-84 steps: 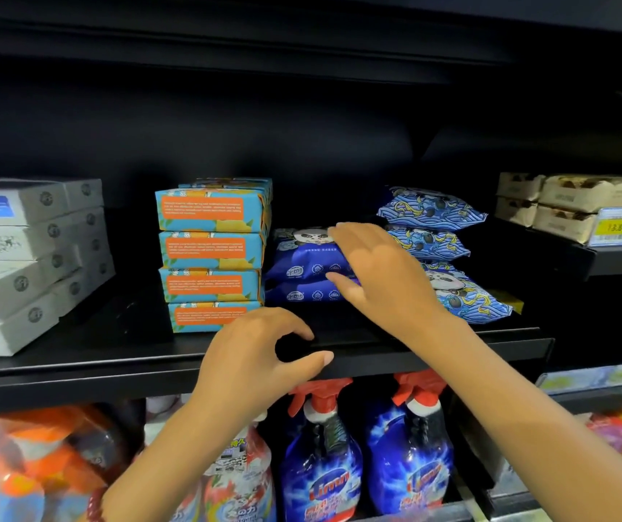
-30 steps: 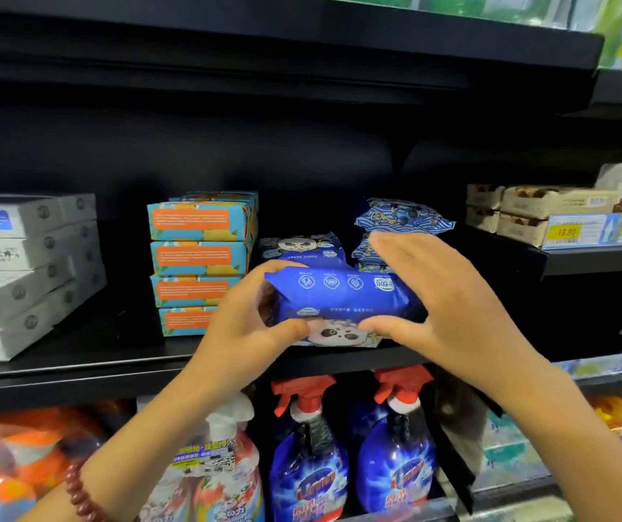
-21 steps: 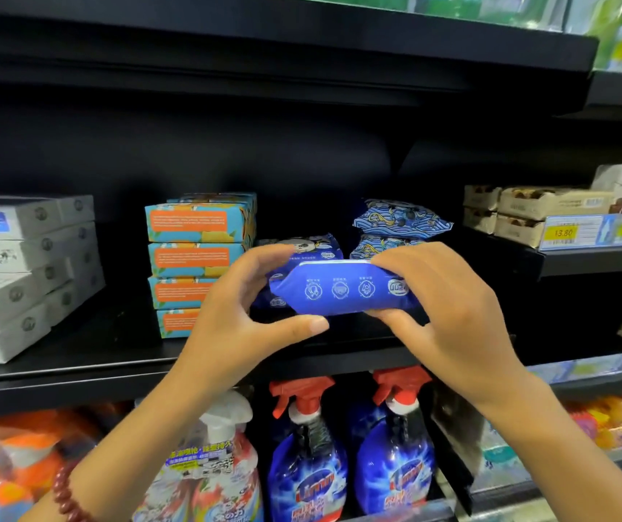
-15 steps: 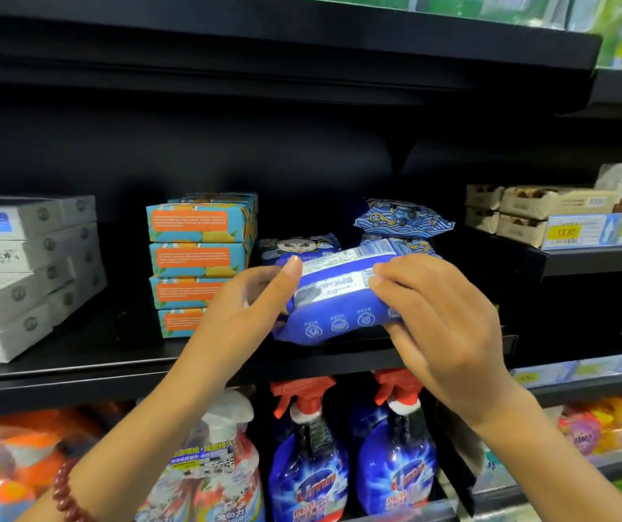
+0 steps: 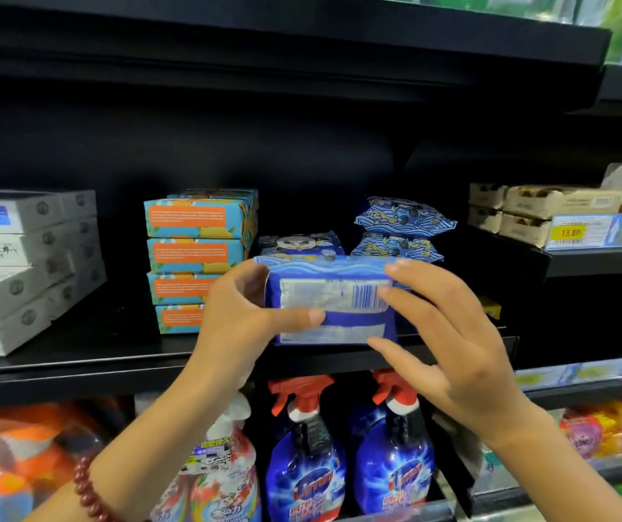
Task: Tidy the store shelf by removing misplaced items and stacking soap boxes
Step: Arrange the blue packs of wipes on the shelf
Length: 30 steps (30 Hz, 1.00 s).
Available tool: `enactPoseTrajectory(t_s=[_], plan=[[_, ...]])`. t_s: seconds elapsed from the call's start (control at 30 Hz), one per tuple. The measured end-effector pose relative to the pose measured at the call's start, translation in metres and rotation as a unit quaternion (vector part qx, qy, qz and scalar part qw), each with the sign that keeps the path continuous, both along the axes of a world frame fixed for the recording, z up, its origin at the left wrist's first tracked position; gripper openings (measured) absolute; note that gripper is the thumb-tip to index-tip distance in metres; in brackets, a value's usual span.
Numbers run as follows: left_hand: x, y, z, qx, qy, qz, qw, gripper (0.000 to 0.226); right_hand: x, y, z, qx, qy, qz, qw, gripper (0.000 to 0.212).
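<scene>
1. Blue pack [image 5: 330, 299]: soft, glossy plastic pouch, rectangular, face slightly puffed. White label panel + barcode face the camera, w/ a wavy lighter-blue band along the top edge. It's held in the air on its long edge, just in front of the black shelf [image 5: 76, 371] lip
2. Left hand [image 5: 234, 325]: grips the pack's left end. Thumb lies across the lower front, the rest curl round the top-left corner. Dark red bead bracelet [image 5: 91, 491] at the wrist
3. Right hand [image 5: 452, 344]: holds the right end w/ fingers [image 5: 407, 269] spread. Tips sit on the top-right corner & barcode, thumb under the bottom-right corner. Forearm comes up from lower right
4. Soap boxes [image 5: 196, 254]: stack of four teal cardboard boxes w/ orange panels, crisp corners. They stand on the shelf just left of the pack; bottom box sits a bit right of the others
5. Behind the pack: a panda-print pouch [image 5: 300, 243] lying flat. Right of it, two crinkly wave-print pouches [image 5: 401, 220] stacked
6. Far left: grey-white flat boxes [image 5: 19, 269], piled askew. A bare dark shelf strip lies btwn them & the soap boxes, w/ tall headroom above all the stacks
7. Right: beige boxes [image 5: 524, 212] on a neighbouring shelf, yellow price tag [image 5: 571, 232] at its edge
8. Below: blue spray bottles [image 5: 305, 465], red triggers, close under the shelf lip
</scene>
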State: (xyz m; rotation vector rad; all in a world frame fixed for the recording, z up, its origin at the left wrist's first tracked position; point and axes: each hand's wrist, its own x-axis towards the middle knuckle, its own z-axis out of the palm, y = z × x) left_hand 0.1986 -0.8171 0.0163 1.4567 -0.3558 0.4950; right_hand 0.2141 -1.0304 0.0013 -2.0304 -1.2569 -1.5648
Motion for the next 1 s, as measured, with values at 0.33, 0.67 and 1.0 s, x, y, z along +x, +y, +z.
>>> enactPoseTrajectory(t_s=[0.33, 0.67, 1.0], plan=[[0.002, -0.003, -0.015, 0.213, -0.294, 0.113, 0.925, 0.044, 0.000, 0.012, 0.006, -0.022, 0.034, -0.078, 0.996, 0.036], [0.018, 0.022, -0.037, 0.337, -0.220, 0.199, 0.893, 0.064, 0.023, 0.010, 0.001, 0.042, -0.098, -0.085, 0.991, 0.023], [0.021, 0.023, -0.041, 0.539, -0.101, 0.190, 0.814, 0.054, 0.077, 0.043, 0.050, 0.044, -0.097, -0.126, 0.986, 0.023]])
